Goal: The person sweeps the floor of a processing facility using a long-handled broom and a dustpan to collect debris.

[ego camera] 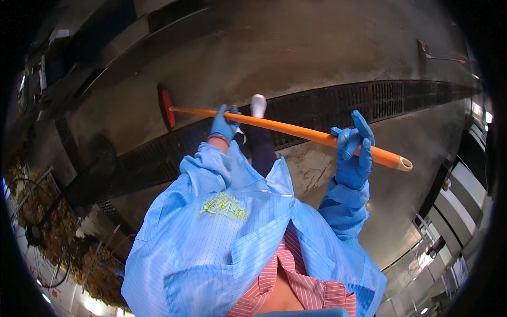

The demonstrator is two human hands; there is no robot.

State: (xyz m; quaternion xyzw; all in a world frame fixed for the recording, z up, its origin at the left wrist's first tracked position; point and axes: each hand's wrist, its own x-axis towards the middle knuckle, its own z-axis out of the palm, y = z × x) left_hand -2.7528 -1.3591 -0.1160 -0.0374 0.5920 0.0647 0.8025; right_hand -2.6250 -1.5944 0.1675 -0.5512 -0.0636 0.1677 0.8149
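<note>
An orange pole [285, 127] slants across in front of me, with a flat red head [168, 107] resting on the wet floor at left; it looks like a floor squeegee. Partway along the pole, my left hand [225, 125] in a blue glove is closed around it. Nearer the pole's pale, holed end, my right hand [353, 152], also gloved in blue, holds it loosely with some fingers extended. One white shoe [258, 104] shows beyond the pole. The other foot is mostly hidden behind my sleeve and the pole.
A dark slotted drain grate [388, 97] runs across the wet floor [301, 47]. Another long-handled tool [443, 60] is at far right. Racks of brownish material [51, 206] line the lower left. Light-coloured equipment [455, 206] stands at right.
</note>
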